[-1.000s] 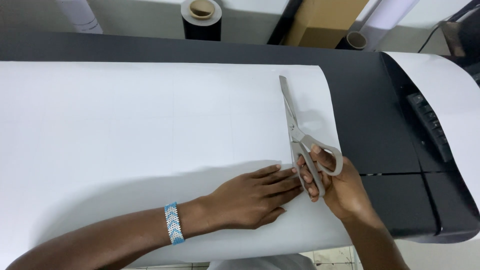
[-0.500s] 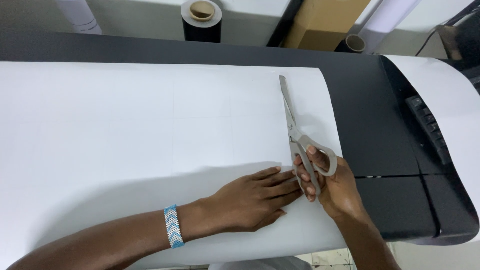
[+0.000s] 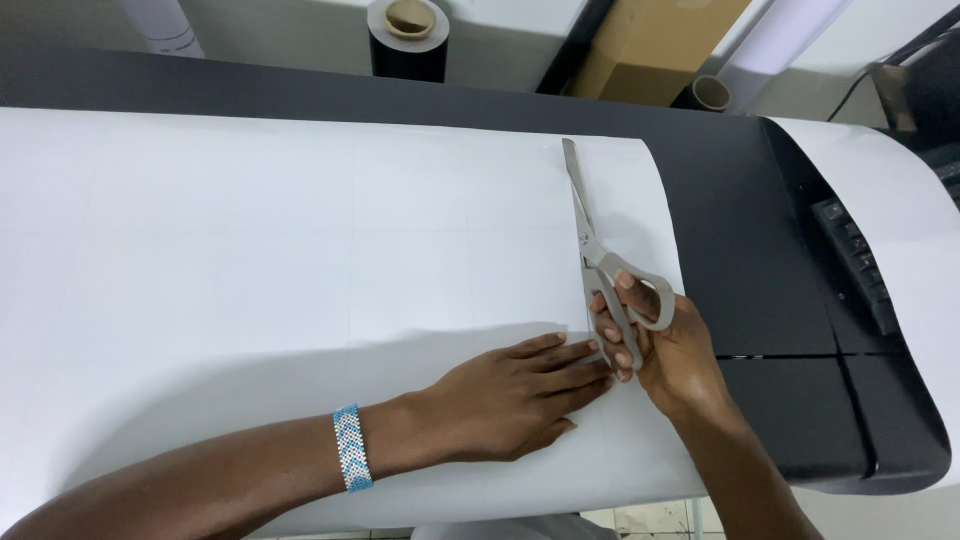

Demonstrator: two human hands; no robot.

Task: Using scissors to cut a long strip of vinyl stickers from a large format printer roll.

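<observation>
- A long dark counter [image 3: 760, 230], which looks like the top of a wide machine, is stretching across the view, with a pale wall running behind it.
- A large white sheet [image 3: 280, 270] is lying flat over most of the counter, faintly marked with a grid, and its near edge is hanging over the front.
- A second white sheet [image 3: 880, 210] is curving over the right end, beside a row of dark buttons [image 3: 850, 265].
- Behind the counter, a black roll [image 3: 408, 40] with a cardboard core is standing upright, a brown cardboard box [image 3: 650, 50] is leaning, and a pale tube [image 3: 770, 50] is slanting; all are cut off by the top edge.
- The left hand [image 3: 510, 395] is pressing flat on the sheet, fingers spread and pointing right, its grip open, and a blue-and-white beaded wristband [image 3: 350, 447] is sitting on the forearm.
- The right hand [image 3: 660, 345] is closing its grip around the handles of grey scissors [image 3: 590, 240], fingers through the loops.
- The scissors are lying near the sheet's right edge, blades pointing away and nearly together; whether paper is sitting between them is hard to make out.
- The fingertips of the two hands are almost touching.
</observation>
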